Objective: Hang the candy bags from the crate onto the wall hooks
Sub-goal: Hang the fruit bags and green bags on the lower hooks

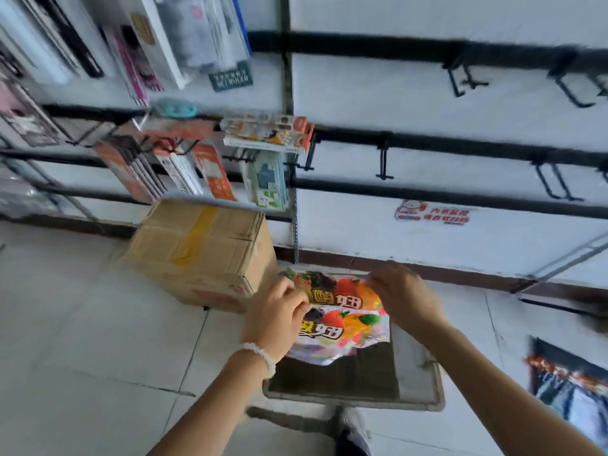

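Bags [342, 311] of candy, at least two stacked, hang between both hands over the crate [418, 383] on the floor; the left hand [279, 311] pinches the left edge, the right hand [404, 294] pinches the top right corner; best, I judge, to peel off one bag, find its hang hole, keep the top edge taut and level, then carry it up to a free hook [384, 159] on the wall rail above.

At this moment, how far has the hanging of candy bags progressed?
Nothing looks hung yet: the black wall hooks on the right panel are bare. In hand: the left hand and right hand pinch the top corners of the colourful fruit-print candy bags above the grey crate. Left: lifting them onto hooks.
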Available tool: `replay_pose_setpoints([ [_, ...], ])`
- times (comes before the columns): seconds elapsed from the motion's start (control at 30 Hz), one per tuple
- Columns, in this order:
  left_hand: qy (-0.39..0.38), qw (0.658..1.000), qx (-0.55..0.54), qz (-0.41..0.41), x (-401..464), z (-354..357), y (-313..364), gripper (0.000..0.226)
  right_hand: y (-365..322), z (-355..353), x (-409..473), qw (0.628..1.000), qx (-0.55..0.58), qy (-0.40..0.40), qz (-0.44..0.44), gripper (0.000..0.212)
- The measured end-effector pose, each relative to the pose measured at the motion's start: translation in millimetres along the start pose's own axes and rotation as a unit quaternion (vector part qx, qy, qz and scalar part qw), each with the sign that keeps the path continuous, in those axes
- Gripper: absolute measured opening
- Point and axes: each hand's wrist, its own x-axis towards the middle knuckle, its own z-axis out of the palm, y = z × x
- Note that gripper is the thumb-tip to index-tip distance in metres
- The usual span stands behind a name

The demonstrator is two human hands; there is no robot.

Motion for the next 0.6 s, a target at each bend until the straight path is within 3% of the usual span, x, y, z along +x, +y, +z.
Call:
replay_pose_setpoints([
  [0.33, 0.154, 0.981, 0.046, 0.110, 63.2, -219.6, 97.6, 0.009, -138.7, -230.5, -22.6, 0.972, 0.093, 0.175, -0.124, 0.011],
  [0.5, 0.177, 0.973, 0.074, 0.127, 110.1, -291.2, 134.3, 0.007, -175.1, -309.1, -8.3, 0.957, 0.116, 0.219, -0.154, 0.014],
  [0.6, 0.150, 0.973, 0.110, 0.139, 141.2, -315.0, 147.8, 0.013, -180.1, -336.9, 13.3, 0.955, 0.126, 0.219, -0.156, 0.014],
])
